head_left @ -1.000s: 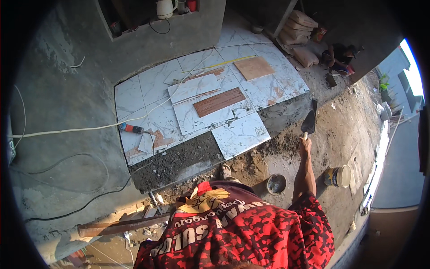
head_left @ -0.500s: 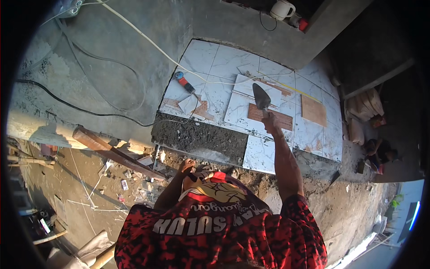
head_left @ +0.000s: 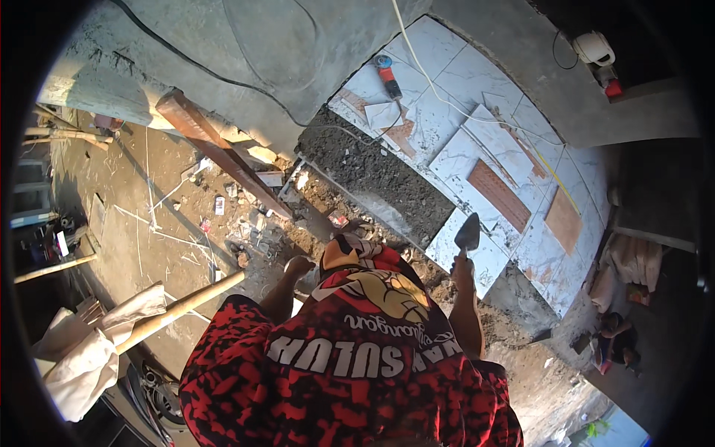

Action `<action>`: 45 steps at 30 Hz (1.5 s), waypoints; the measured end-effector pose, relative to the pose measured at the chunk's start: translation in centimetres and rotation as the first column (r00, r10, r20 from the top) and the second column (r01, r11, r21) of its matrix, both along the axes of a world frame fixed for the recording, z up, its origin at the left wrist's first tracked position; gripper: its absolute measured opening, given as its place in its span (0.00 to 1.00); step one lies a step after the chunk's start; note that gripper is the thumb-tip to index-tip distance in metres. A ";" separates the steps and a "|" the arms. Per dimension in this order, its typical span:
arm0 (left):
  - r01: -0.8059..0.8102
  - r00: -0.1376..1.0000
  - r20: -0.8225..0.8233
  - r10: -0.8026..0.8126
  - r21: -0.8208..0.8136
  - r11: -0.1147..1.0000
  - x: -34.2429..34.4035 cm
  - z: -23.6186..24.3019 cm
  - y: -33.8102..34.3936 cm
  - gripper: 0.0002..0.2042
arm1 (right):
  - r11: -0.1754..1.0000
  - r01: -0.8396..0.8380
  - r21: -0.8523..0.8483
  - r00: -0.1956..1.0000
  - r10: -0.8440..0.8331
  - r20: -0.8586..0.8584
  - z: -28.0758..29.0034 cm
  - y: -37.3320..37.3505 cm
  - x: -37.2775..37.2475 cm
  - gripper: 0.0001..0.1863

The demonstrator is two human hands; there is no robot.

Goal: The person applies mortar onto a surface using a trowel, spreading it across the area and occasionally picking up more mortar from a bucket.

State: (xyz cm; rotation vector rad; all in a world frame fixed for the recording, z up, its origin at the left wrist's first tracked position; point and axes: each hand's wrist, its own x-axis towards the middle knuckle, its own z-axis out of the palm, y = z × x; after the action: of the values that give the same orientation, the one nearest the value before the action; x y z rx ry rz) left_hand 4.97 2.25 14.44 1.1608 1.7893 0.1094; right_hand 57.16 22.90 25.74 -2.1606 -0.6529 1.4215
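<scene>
My right hand point(head_left: 462, 270) is closed around the handle of a pointed trowel point(head_left: 468, 233). The blade is over a white marbled floor tile point(head_left: 482, 261) at the near edge of the tiled floor. Left of that tile lies a strip of dark, rough mortar point(head_left: 365, 160). My left hand point(head_left: 300, 266) hangs low beside my shirt, above the rubble; its fingers are too small and shaded to make out. Brown wood-patterned tile pieces point(head_left: 500, 195) and a tan tile point(head_left: 564, 219) rest on the laid tiles.
A red and blue angle grinder point(head_left: 388, 79) lies on the far tiles, beside tile offcuts. A pale cable point(head_left: 426, 71) crosses the floor. At the left, a wooden beam point(head_left: 216, 149) leans over rubble, and a bamboo pole point(head_left: 182, 311) juts in. Another person point(head_left: 617, 341) is at the far right.
My right hand has drawn the trowel back toward my body, from above the stacked tiles to the near tile. The view has turned, so the tiled floor now appears further right.
</scene>
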 end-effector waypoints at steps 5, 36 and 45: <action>0.403 0.906 -0.166 -0.388 0.067 0.913 0.1 1.9 6.7 0.12 | 0.911 0.147 -0.386 0.981 -0.185 -0.063 0.0 -18.1 4.3 0.26; -0.783 0.600 -0.157 0.785 -0.318 0.535 17.8 3.2 -22.3 0.23 | 0.785 -0.506 -0.358 0.823 0.563 0.073 3.2 -4.0 6.6 0.28; -0.688 0.724 -0.209 0.658 -0.148 0.710 5.0 -10.1 -10.9 0.27 | 0.566 -0.713 -0.413 0.535 0.821 0.201 -4.3 -6.7 9.1 0.15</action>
State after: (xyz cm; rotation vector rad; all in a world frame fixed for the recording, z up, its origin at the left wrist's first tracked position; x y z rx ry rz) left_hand 10.01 -8.63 4.39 0.3053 2.2211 0.2604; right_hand 66.24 16.17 21.42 -2.5228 -1.8783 1.5602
